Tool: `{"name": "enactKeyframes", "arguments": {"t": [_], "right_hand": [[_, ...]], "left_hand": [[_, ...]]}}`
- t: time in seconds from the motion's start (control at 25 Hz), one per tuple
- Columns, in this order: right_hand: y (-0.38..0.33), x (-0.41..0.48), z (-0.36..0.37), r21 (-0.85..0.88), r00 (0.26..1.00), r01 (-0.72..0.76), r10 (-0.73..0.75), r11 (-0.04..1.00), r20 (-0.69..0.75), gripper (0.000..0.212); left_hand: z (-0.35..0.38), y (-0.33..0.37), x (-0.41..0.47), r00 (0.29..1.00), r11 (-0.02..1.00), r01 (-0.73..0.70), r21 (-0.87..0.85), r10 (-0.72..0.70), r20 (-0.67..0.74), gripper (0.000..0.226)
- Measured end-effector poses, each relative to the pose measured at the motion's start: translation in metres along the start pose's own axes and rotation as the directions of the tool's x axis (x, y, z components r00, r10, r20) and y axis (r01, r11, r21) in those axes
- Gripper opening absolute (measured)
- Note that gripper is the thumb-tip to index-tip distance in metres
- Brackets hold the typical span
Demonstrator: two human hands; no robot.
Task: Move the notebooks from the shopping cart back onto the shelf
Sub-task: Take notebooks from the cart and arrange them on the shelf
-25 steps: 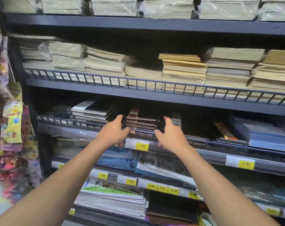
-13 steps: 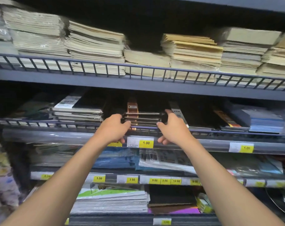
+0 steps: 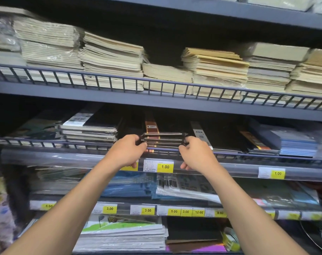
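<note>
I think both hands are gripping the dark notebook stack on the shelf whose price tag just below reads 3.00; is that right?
Not quite: in the head view the price tag just below reads 1.00, not 3.00. The left hand and right hand do grip the dark notebook stack on that shelf.

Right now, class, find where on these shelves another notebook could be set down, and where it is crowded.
Best room: atop the low cream stack, between taller piles on the upper shelf. The flat black pile right of the dark notebook stack has headroom too. Elsewhere packed.
</note>
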State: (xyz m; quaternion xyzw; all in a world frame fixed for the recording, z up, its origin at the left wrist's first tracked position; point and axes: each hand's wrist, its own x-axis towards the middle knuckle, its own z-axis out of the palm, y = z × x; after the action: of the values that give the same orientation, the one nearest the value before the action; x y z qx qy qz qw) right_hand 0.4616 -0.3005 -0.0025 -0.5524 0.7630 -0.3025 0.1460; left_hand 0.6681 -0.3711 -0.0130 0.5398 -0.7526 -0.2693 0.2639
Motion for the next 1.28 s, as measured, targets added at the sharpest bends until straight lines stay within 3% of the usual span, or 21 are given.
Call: {"name": "enactKeyframes", "arguments": {"t": [0.2, 0.36, 0.68, 0.88, 1.04, 1.28], "right_hand": [[-0.003, -0.006, 0.006, 0.227, 0.998, -0.002, 0.015, 0.974, -0.059, 0.044], [-0.001, -0.009, 0.011, 0.264, 0.997, 0.037, -0.019, 0.964, -0.073, 0.048], [0.009, -0.019, 0.013, 0.117, 0.987, 0.104, -0.088, 0.988, -0.134, 0.057], [0.003, -0.016, 0.014, 0.064, 0.961, 0.126, -0.105, 0.99, -0.256, 0.054], [0.006, -0.022, 0.017, -0.023, 0.942, 0.161, -0.16, 0.987, -0.295, 0.047], [0.002, -0.015, 0.015, 0.002, 0.941, 0.198, -0.19, 0.98, -0.28, 0.058]], "left_hand": [[0.006, -0.004, -0.001, 1.0, 1.0, -0.007, 0.009, 0.007, -0.01, 0.038], [0.004, -0.004, -0.004, 0.999, 0.999, -0.033, 0.032, 0.033, -0.015, 0.02], [-0.008, -0.007, -0.011, 0.994, 0.99, -0.111, 0.088, 0.109, 0.027, 0.018], [-0.005, -0.008, -0.012, 0.984, 0.984, -0.117, 0.134, 0.133, -0.117, 0.015], [-0.006, -0.013, -0.01, 0.982, 0.983, -0.109, 0.147, 0.13, -0.139, 0.019], [-0.007, -0.006, -0.016, 0.984, 0.994, -0.101, 0.044, 0.107, -0.142, 0.057]]}}
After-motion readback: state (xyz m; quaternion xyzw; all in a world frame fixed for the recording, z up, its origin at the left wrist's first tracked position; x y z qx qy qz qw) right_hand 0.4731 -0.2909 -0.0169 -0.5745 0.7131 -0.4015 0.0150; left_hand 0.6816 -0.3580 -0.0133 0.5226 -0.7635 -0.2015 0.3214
